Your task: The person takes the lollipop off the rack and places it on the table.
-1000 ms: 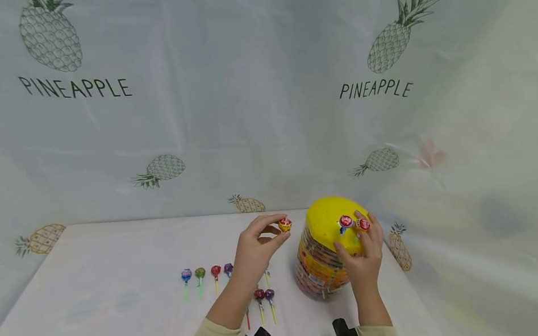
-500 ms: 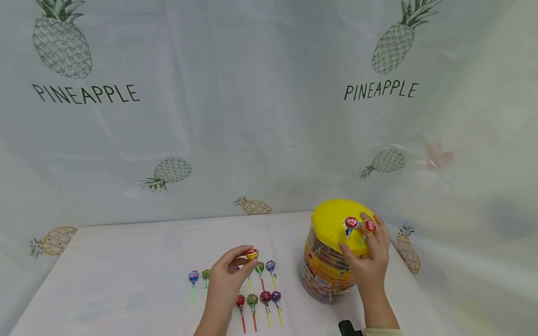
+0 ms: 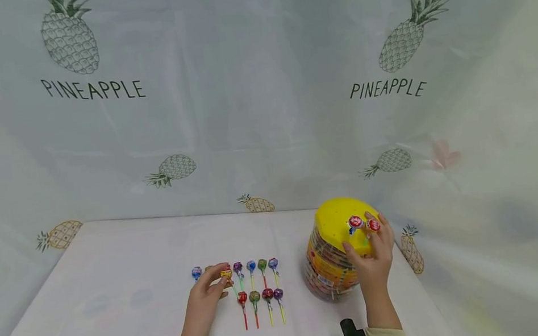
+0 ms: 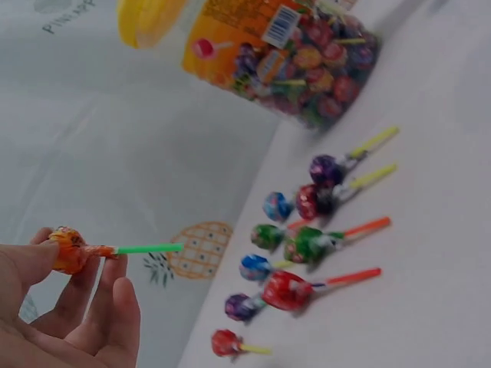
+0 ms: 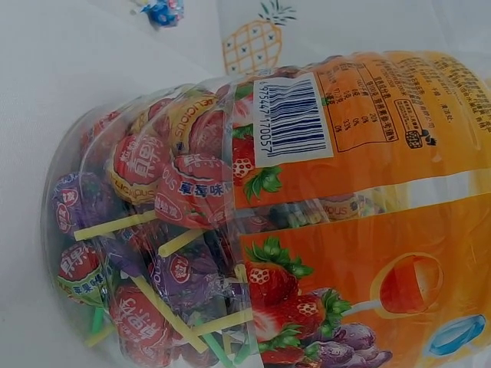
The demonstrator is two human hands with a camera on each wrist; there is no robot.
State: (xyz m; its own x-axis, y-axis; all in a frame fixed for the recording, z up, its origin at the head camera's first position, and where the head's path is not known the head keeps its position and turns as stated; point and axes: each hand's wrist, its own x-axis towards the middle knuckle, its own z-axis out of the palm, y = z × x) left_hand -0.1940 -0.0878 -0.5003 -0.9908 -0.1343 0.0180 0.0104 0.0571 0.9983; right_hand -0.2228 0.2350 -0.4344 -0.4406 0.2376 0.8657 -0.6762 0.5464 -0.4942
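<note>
In the head view my left hand [image 3: 207,296] pinches a lollipop [image 3: 226,274] with an orange-yellow wrapper, just beside the back row of lollipops. The left wrist view shows this lollipop's green stick [image 4: 149,249] pointing away from the fingertips. My right hand [image 3: 374,256] is at the yellow lid [image 3: 338,218] of a large jar [image 3: 331,262], its thumb and fingers spread apart. Two red-topped lollipops [image 3: 356,222] show at its fingers, over the lid, and appear held there. The right hand itself is out of the right wrist view.
Two rows of lollipops lie on the white tabletop [image 3: 131,325]; the front row includes a red lollipop [image 3: 242,298] and a purple lollipop [image 3: 278,293]. The see-through jar wall [image 5: 153,230] shows many lollipops inside. A pineapple-print curtain [image 3: 250,107] stands behind.
My left hand has carried the orange-yellow lollipop left and down, from beside the jar to the back row. The right hand has stayed at the lid with its lollipops.
</note>
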